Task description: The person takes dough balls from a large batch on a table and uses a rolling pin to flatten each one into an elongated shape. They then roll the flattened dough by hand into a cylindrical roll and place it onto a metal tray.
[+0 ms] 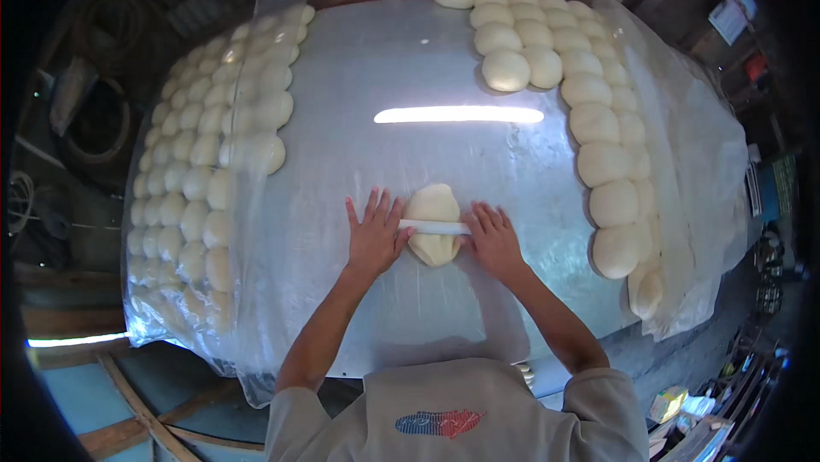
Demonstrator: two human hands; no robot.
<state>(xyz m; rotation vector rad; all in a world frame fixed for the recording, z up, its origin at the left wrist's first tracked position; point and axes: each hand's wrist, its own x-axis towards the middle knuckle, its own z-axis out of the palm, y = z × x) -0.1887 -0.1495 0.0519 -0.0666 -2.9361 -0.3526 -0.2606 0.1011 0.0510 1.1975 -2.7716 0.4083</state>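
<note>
Two hands work one dough piece at centre of metal table [384, 78]. Clear plastic sheet [683, 120] drapes both sides, partly covering dough balls [196, 172] at left, more at right [598, 163]. Dough piece [433, 206] lies between your hands, white rolling pin [436, 227] across it. Your left hand [373, 236] and right hand [493, 240] press flat, fingers spread, on pin ends. Risk: uneven pressure tears or skews dough; sticking likely on bare metal.

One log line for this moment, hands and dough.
left hand flat on white rolling pin | right hand flat on pin | pin across pale oval dough piece | shiny metal table
</note>
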